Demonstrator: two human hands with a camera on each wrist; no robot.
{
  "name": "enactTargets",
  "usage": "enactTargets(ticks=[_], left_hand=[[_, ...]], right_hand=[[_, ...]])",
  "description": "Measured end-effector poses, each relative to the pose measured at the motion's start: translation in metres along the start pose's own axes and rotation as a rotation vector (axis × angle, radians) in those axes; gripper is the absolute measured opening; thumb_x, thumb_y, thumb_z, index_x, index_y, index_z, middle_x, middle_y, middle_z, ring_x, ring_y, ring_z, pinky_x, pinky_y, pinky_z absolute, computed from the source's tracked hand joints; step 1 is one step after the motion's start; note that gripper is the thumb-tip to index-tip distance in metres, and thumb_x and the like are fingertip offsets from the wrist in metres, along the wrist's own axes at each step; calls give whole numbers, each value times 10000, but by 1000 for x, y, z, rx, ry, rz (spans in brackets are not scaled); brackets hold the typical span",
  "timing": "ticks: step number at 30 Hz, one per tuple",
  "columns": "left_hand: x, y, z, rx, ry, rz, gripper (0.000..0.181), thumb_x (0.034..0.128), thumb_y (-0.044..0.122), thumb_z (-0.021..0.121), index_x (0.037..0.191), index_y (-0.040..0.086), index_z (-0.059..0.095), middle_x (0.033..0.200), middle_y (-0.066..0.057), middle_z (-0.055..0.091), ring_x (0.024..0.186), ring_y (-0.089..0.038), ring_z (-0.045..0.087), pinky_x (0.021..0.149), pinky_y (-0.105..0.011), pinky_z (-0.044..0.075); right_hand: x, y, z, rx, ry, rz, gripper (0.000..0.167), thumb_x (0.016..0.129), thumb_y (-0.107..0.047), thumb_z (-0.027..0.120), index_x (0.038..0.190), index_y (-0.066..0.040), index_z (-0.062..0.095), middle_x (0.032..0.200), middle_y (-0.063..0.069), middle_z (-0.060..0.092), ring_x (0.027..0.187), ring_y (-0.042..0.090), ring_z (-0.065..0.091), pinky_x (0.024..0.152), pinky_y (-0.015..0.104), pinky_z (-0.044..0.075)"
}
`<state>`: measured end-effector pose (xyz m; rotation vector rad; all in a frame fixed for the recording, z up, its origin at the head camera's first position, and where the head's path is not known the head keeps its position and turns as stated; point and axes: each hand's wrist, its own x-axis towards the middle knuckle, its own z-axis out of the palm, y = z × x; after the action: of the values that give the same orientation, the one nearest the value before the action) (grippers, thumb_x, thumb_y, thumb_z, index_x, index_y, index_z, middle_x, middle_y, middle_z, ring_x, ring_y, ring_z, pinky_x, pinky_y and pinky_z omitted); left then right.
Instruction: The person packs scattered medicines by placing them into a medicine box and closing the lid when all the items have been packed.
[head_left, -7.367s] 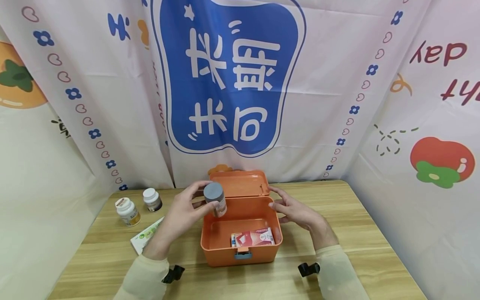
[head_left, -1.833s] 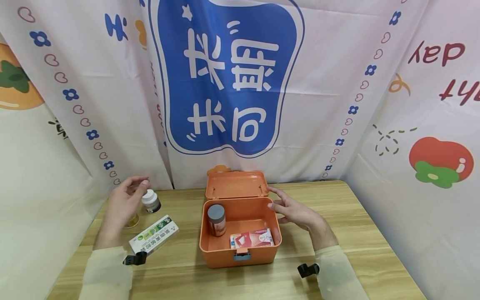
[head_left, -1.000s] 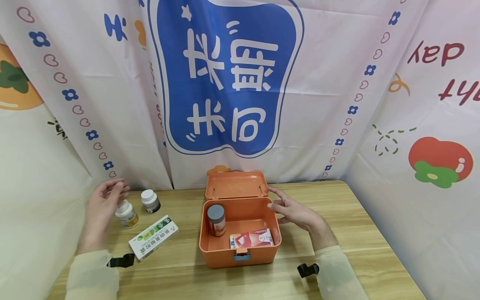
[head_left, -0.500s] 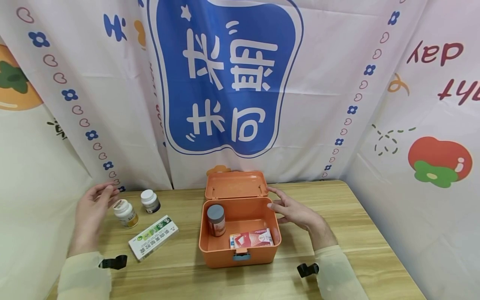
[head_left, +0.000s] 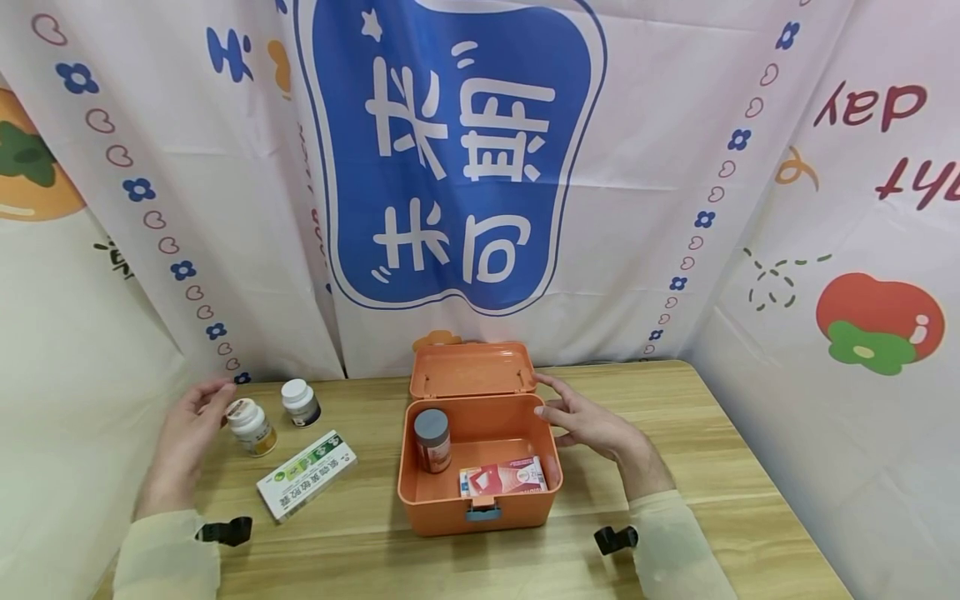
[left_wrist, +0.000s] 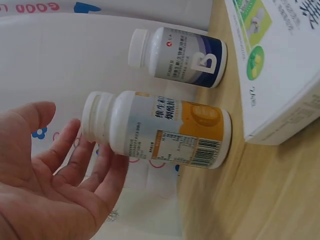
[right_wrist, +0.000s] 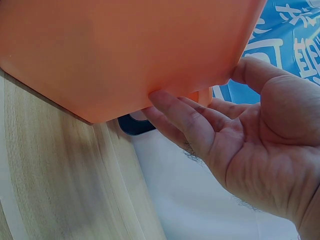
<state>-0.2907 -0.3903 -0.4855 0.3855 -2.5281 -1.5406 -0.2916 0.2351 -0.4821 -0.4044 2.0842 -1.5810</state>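
My left hand (head_left: 187, 429) is at the left of the table, fingers spread beside a white bottle with an orange label (head_left: 252, 428). In the left wrist view the fingers of that hand (left_wrist: 65, 175) lie behind and under the neck of the orange-labelled bottle (left_wrist: 155, 129), with the thumb apart from it; whether they touch is unclear. My right hand (head_left: 592, 421) rests on the right rear edge of an open orange box (head_left: 480, 515). The right wrist view shows this hand's fingertips against the orange box wall (right_wrist: 125, 55). Inside the box stand a grey-lidded jar (head_left: 433, 440) and a red-and-white packet (head_left: 510, 477).
A white bottle with a dark label (head_left: 302, 402) stands behind the orange-labelled one. A white-and-green carton (head_left: 306, 475) lies on the wooden table (head_left: 360, 558) between the bottles and the box. The box's lid (head_left: 474, 371) leans back near the printed curtain (head_left: 637, 250).
The grey-lidded jar, earlier in my left hand, now stands in the box. My left hand has moved left, past the orange-labelled bottle, then slightly lower beside it. My right hand has stayed at the box.
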Motion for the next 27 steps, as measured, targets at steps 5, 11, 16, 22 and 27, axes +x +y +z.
enactTargets(ticks=[5,11,16,22,27], left_hand=[[0,-3,2,89,-67,-3,768,1272,510,411,1771,-70,354,1572,-197,580,1012,160,495,857,-89,502],[-1,-6,5,144,-111,-26,838,1256,587,409,1796,-47,320,1766,-363,412,1326,-217,609,945,-209,480],[-3,-7,6,175,-176,-32,890,1241,592,485,1820,-41,249,1843,-413,288,1645,-603,387,1176,-546,500],[-3,-9,4,189,-238,-6,872,1233,398,618,1816,-81,181,1809,-439,303,1615,-605,423,1035,-268,534],[-4,-13,5,181,-253,0,855,1211,255,664,1802,-110,165,1798,-451,308,1601,-602,444,899,-99,443]], right_hand=[[0,1,0,-2,0,-1,814,1252,-333,595,1897,-204,116,1766,345,530,1563,522,645,1156,589,681],[0,1,0,-1,2,4,815,1250,-331,599,1897,-204,120,1767,348,528,1561,522,648,1156,587,681],[0,1,0,-1,2,8,816,1250,-332,601,1898,-211,120,1775,348,516,1567,520,644,1166,593,676],[1,2,-1,-1,-1,7,817,1250,-335,602,1898,-216,119,1775,346,517,1574,519,638,1179,600,667],[2,2,-1,-4,0,9,815,1249,-333,603,1898,-218,124,1773,342,524,1571,513,643,1173,589,673]])
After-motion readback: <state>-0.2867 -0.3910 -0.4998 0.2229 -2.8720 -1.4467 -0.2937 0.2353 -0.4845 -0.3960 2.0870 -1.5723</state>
